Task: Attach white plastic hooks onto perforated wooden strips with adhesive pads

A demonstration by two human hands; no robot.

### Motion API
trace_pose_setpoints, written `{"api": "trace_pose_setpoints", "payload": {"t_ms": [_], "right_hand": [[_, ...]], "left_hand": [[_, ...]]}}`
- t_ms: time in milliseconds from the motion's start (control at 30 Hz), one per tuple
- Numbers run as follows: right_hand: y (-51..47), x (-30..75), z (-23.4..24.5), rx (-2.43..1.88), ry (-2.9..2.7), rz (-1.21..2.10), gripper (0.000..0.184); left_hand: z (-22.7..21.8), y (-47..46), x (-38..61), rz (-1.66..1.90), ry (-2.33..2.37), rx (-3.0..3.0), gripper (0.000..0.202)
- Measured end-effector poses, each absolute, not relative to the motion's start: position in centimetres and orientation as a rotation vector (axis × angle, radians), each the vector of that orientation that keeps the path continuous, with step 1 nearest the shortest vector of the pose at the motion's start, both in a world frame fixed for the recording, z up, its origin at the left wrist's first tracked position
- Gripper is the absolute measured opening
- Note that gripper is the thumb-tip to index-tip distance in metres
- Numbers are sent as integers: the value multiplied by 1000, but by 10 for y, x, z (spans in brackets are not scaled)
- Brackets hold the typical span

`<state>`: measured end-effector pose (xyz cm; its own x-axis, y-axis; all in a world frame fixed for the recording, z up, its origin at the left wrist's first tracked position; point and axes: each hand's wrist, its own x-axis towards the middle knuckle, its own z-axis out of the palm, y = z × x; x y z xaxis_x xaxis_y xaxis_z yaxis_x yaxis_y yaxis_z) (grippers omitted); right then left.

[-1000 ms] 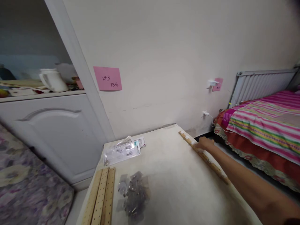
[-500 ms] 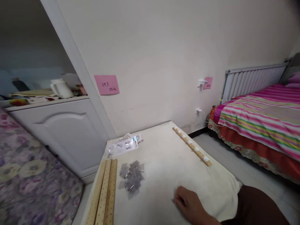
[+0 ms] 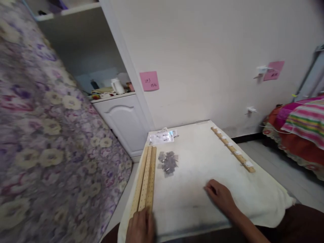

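Observation:
Several long wooden strips with rows of holes [image 3: 143, 189] lie side by side along the table's left edge. Over their near ends is my left hand [image 3: 140, 226], fingers bent down around a strip; its fingertips are partly hidden and smeared. My right hand [image 3: 219, 195] rests on the cloth, loosely curled, with no object showing in it. Between the hands, further back, sits a pile of small clear packets with grey contents [image 3: 168, 163]. A single wooden strip carrying several white round pieces [image 3: 233, 148] lies along the right side.
A cream cloth [image 3: 191, 189] covers the table. At its back left lie clear plastic packages [image 3: 162, 137]. A wall stands behind, with pink notes [image 3: 149, 81] and plugs [image 3: 250, 110]. A flowered curtain [image 3: 63, 145] hangs left; a bed [image 3: 301, 135] stands right.
The view has swung left and down, so the table sits further right. My left hand has come into view at the strips' near ends. My right hand stays curled on the cloth.

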<state>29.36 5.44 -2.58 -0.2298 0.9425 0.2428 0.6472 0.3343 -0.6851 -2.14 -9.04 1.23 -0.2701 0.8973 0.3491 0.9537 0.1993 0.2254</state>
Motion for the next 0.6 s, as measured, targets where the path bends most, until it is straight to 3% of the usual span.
{"api": "trace_pose_setpoints", "payload": {"t_ms": [267,600], "right_hand": [[54,299,-35,-1367,-1983,593,30],[52,299,-31,-1368,-1974,626,33]], "left_hand": [[4,-98,-14,-347,-2383,-1637,29],[23,-90,-37,-200,-2297,-1976,22]]}}
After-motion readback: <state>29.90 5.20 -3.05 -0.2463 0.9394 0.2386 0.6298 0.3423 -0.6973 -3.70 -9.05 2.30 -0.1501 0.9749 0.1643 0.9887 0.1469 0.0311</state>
